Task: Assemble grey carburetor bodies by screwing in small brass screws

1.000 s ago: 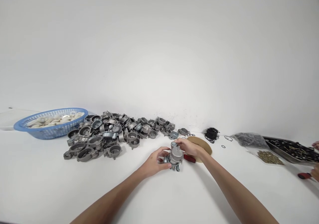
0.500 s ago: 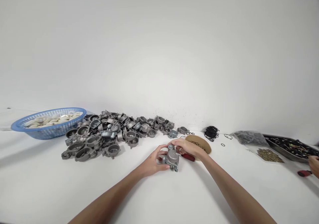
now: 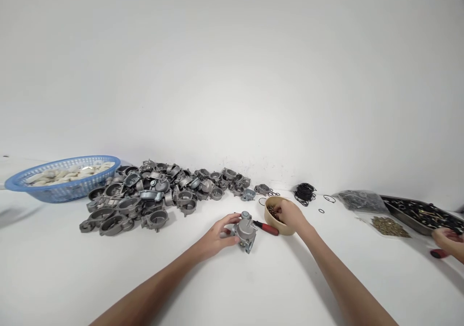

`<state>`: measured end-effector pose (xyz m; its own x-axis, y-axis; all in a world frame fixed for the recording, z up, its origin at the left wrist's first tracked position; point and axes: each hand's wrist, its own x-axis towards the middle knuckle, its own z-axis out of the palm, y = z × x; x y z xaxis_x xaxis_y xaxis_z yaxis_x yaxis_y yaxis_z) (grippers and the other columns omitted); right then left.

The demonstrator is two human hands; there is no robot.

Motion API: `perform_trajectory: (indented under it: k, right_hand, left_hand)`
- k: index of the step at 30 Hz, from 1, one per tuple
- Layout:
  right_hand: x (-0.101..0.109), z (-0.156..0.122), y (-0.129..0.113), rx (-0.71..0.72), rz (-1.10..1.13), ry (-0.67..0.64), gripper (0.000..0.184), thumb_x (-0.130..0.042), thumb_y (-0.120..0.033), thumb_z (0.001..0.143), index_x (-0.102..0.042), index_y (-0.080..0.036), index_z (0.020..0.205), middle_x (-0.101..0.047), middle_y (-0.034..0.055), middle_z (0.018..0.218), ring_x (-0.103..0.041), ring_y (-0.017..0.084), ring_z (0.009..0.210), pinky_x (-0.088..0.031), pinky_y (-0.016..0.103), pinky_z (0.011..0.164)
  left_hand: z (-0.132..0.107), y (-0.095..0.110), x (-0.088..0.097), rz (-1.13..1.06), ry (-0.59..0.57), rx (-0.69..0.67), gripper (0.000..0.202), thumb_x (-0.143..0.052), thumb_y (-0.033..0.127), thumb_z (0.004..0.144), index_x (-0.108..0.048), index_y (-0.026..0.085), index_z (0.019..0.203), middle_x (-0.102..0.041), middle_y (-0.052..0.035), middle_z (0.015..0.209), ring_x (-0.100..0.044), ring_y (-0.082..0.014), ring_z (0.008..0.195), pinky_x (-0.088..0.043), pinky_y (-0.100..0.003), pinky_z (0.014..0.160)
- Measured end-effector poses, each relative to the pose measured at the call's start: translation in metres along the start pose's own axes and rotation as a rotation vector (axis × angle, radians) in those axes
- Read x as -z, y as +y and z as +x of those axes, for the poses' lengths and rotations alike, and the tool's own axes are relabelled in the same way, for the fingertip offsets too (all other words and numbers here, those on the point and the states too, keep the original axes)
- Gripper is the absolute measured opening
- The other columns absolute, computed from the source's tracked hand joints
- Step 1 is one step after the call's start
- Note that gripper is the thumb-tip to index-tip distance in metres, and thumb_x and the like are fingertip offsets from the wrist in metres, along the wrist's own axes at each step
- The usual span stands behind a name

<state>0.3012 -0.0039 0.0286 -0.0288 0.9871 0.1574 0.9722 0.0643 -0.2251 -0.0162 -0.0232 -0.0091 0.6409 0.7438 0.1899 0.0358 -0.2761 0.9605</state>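
Note:
My left hand (image 3: 217, 239) steadies a grey metal carburetor (image 3: 245, 231) upright on the white table, thumb and fingers closed around its left side. My right hand (image 3: 290, 215) reaches into a tan bowl (image 3: 286, 230) of small brass-coloured screws (image 3: 272, 212). Its fingers are bunched down among them, and their tips are hidden, so what they pinch does not show. A screwdriver with a red and black handle (image 3: 268, 228) lies between the carburetor and the bowl, touching neither hand.
Grey metal float bowls (image 3: 155, 218) lie heaped on the left, beside a blue basket (image 3: 61, 194) of whitish parts. Black rubber rings (image 3: 304, 193) sit behind the bowl. Rightward are bagged screws (image 3: 390, 226), a metal tray (image 3: 416, 223), another person's hand (image 3: 447, 239) and a red-handled tool (image 3: 438, 253).
My right hand has left the carburetor and moved right, into the bowl, which now stands less tilted. My left hand keeps its hold. The other person's hand has come further into view.

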Motion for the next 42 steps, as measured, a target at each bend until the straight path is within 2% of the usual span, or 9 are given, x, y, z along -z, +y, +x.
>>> perform_trajectory:
  k: [4, 8, 12, 15, 18, 23, 29, 36, 42]
  right_hand:
    - [-0.002, -0.003, -0.002, -0.033, -0.023, 0.053, 0.03, -0.054, -0.003, 0.07, -0.078, -0.022, 0.071, -0.072, 0.0042, 0.071, -0.06, 0.017, 0.059, -0.031, 0.025, 0.051]
    - [0.001, -0.008, -0.002, -0.081, -0.03, 0.135, 0.026, -0.054, -0.013, 0.08, -0.079, -0.021, 0.077, -0.072, 0.007, 0.074, -0.063, 0.021, 0.063, -0.035, 0.027, 0.053]
    - [0.01, -0.014, -0.007, -0.067, 0.007, 0.222, 0.03, -0.05, -0.019, 0.087, -0.078, -0.024, 0.095, -0.076, 0.0062, 0.085, -0.067, 0.022, 0.072, -0.043, 0.028, 0.059]
    - [0.021, -0.03, -0.024, 0.103, 0.199, 0.355, 0.025, -0.052, -0.021, 0.089, -0.077, -0.025, 0.09, -0.077, 0.0039, 0.094, -0.069, 0.021, 0.077, -0.05, 0.03, 0.068]
    - [0.029, -0.058, -0.056, 0.334, 0.432, 0.448, 0.016, -0.061, -0.027, 0.089, -0.076, -0.024, 0.088, -0.077, 0.0045, 0.09, -0.068, 0.02, 0.075, -0.053, 0.031, 0.067]
    - [0.024, -0.098, -0.11, 0.482, 0.786, 0.287, 0.012, -0.066, -0.027, 0.09, -0.077, -0.023, 0.091, -0.075, 0.004, 0.08, -0.064, 0.016, 0.065, -0.051, 0.026, 0.056]
    - [0.01, -0.102, -0.122, 0.303, 1.06, 0.065, 0.014, -0.071, -0.034, 0.085, -0.078, -0.021, 0.086, -0.077, 0.0048, 0.078, -0.068, 0.018, 0.067, -0.056, 0.028, 0.061]
    - [0.006, -0.102, -0.12, 0.259, 1.081, 0.11, 0.016, -0.075, -0.036, 0.081, -0.077, -0.021, 0.086, -0.076, 0.005, 0.076, -0.071, 0.02, 0.068, -0.059, 0.029, 0.063]
    - [0.002, -0.101, -0.12, 0.282, 1.095, 0.104, 0.012, -0.074, -0.031, 0.083, -0.078, -0.022, 0.089, -0.077, 0.0039, 0.076, -0.07, 0.018, 0.065, -0.059, 0.029, 0.063]
  left_hand:
    - [-0.002, 0.006, 0.0, 0.011, 0.013, 0.009, 0.063, -0.071, 0.043, 0.086, -0.049, 0.027, 0.143, -0.051, -0.0129, 0.147, -0.04, -0.0347, 0.139, -0.038, -0.049, 0.109]
    - [-0.002, 0.009, 0.0, 0.045, 0.032, -0.024, 0.058, -0.069, 0.043, 0.087, -0.052, 0.026, 0.14, -0.055, -0.0123, 0.142, -0.045, -0.0334, 0.135, -0.044, -0.046, 0.104]
    - [-0.004, 0.013, 0.002, 0.174, 0.164, -0.071, 0.045, -0.063, 0.042, 0.091, -0.058, 0.026, 0.133, -0.059, -0.0117, 0.136, -0.053, -0.0304, 0.127, -0.05, -0.042, 0.097]
    - [-0.008, 0.021, 0.004, 0.385, 0.303, -0.182, 0.036, -0.061, 0.037, 0.092, -0.061, 0.026, 0.126, -0.063, -0.0097, 0.127, -0.061, -0.0265, 0.114, -0.052, -0.041, 0.092]
    - [-0.015, 0.034, 0.003, 0.542, 0.34, -0.421, 0.03, -0.063, 0.027, 0.091, -0.063, 0.025, 0.121, -0.067, -0.0088, 0.112, -0.063, -0.0219, 0.099, -0.053, -0.038, 0.085]
    - [-0.024, 0.051, -0.015, 0.503, 0.242, -0.631, 0.031, -0.067, 0.017, 0.089, -0.064, 0.023, 0.119, -0.069, -0.008, 0.098, -0.064, -0.018, 0.085, -0.056, -0.031, 0.073]
    - [-0.028, 0.05, -0.028, 0.447, 0.26, -0.557, 0.016, -0.067, 0.022, 0.091, -0.072, 0.023, 0.106, -0.074, -0.0073, 0.091, -0.069, -0.0179, 0.077, -0.059, -0.03, 0.069]
    - [-0.027, 0.056, -0.024, 0.378, 0.258, -0.496, 0.009, -0.073, 0.026, 0.087, -0.079, 0.024, 0.093, -0.077, -0.0058, 0.09, -0.072, -0.0196, 0.081, -0.061, -0.03, 0.073]
    - [-0.025, 0.055, -0.025, 0.136, 0.231, -0.223, 0.012, -0.075, 0.034, 0.084, -0.08, 0.023, 0.086, -0.073, -0.0072, 0.09, -0.07, -0.0197, 0.082, -0.062, -0.028, 0.067]
